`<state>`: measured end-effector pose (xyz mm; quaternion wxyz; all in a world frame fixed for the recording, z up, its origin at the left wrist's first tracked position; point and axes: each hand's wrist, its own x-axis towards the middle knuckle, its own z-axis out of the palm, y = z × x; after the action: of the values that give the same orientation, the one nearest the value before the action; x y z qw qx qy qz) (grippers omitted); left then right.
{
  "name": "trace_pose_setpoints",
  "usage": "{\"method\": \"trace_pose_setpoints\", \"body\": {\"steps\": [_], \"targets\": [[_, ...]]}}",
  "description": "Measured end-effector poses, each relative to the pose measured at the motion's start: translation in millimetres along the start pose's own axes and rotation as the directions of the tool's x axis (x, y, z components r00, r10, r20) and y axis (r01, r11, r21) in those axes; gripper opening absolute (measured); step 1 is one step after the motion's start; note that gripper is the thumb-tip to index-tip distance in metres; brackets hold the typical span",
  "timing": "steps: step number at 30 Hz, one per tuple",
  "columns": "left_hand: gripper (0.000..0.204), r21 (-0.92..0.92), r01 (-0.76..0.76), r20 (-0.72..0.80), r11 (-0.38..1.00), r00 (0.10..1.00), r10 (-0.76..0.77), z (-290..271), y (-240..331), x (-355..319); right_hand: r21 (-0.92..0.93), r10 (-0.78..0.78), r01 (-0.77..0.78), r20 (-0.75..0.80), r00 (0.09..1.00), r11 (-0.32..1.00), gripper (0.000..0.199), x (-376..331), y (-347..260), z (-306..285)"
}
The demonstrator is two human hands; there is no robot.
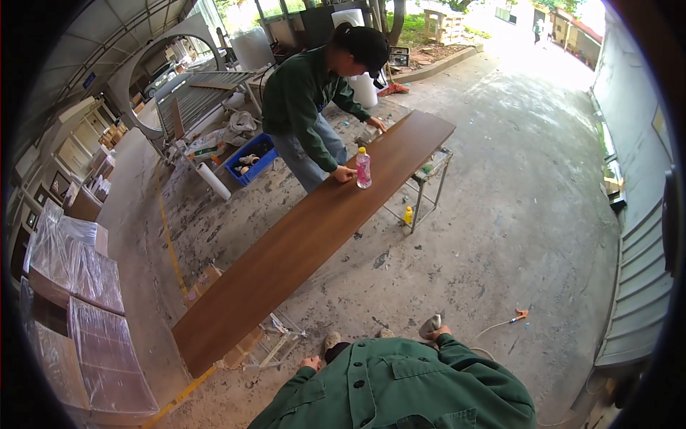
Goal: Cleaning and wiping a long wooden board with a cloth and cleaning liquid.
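Observation:
A long brown wooden board [293, 232] runs diagonally across the view, raised off the ground. My left hand [311, 363] hangs low beside my body, right of the board's near end and apart from it; its fingers are too small to make out. My right hand [439, 333] is closed around a grey, rounded object [430, 325] whose kind I cannot make out. A clear bottle of pink liquid with a yellow cap [364, 170] stands upright on the board. Across the board, a co-worker in green [304, 93] leans over it, one hand beside the bottle, the other at its far edge.
A metal stand [427, 193] supports the board's far part, with a yellow bottle [408, 215] beside it. An orange-ended air nozzle [520, 314] and hose lie on the floor to my right. Plastic-wrapped stacks [107, 343] stand left; a blue crate [251, 159] sits behind the co-worker.

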<state>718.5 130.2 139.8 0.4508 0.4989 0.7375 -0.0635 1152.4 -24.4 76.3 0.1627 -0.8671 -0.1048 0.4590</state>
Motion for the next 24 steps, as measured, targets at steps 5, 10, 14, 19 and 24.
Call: {"method": "trace_pose_setpoints", "body": {"steps": [5, 10, 14, 19, 24], "targets": [[0.032, -0.016, -0.027, 0.011, 1.000, 1.000, 0.027, -1.8, 2.7, -6.9, -0.010, 0.003, -0.003, -0.009, 1.000, 1.000, 0.052, 0.1, -3.4, -0.8], [0.031, -0.038, 0.017, -0.005, 0.999, 1.000, -0.017, -1.5, 0.3, -9.2, -0.013, -0.010, 0.010, -0.001, 1.000, 1.000, 0.053, -4.2, -7.7, -2.0], [0.030, 0.017, 0.033, -0.012, 0.999, 0.999, -0.033, -3.4, 10.2, -18.7, -0.020, -0.007, 0.007, -0.002, 1.000, 1.000, 0.053, -7.9, -9.0, -3.6], [0.031, -0.011, 0.056, -0.013, 0.998, 0.998, -0.056, -3.3, 18.7, -25.5, -0.013, -0.007, 0.007, -0.008, 1.000, 1.000, 0.054, -6.2, -5.5, -4.6], [0.034, 0.020, 0.015, -0.007, 1.000, 1.000, -0.015, -1.8, 12.6, -16.8, -0.022, 0.000, 0.000, -0.007, 1.000, 1.000, 0.054, -9.9, -6.9, -4.0]]}}
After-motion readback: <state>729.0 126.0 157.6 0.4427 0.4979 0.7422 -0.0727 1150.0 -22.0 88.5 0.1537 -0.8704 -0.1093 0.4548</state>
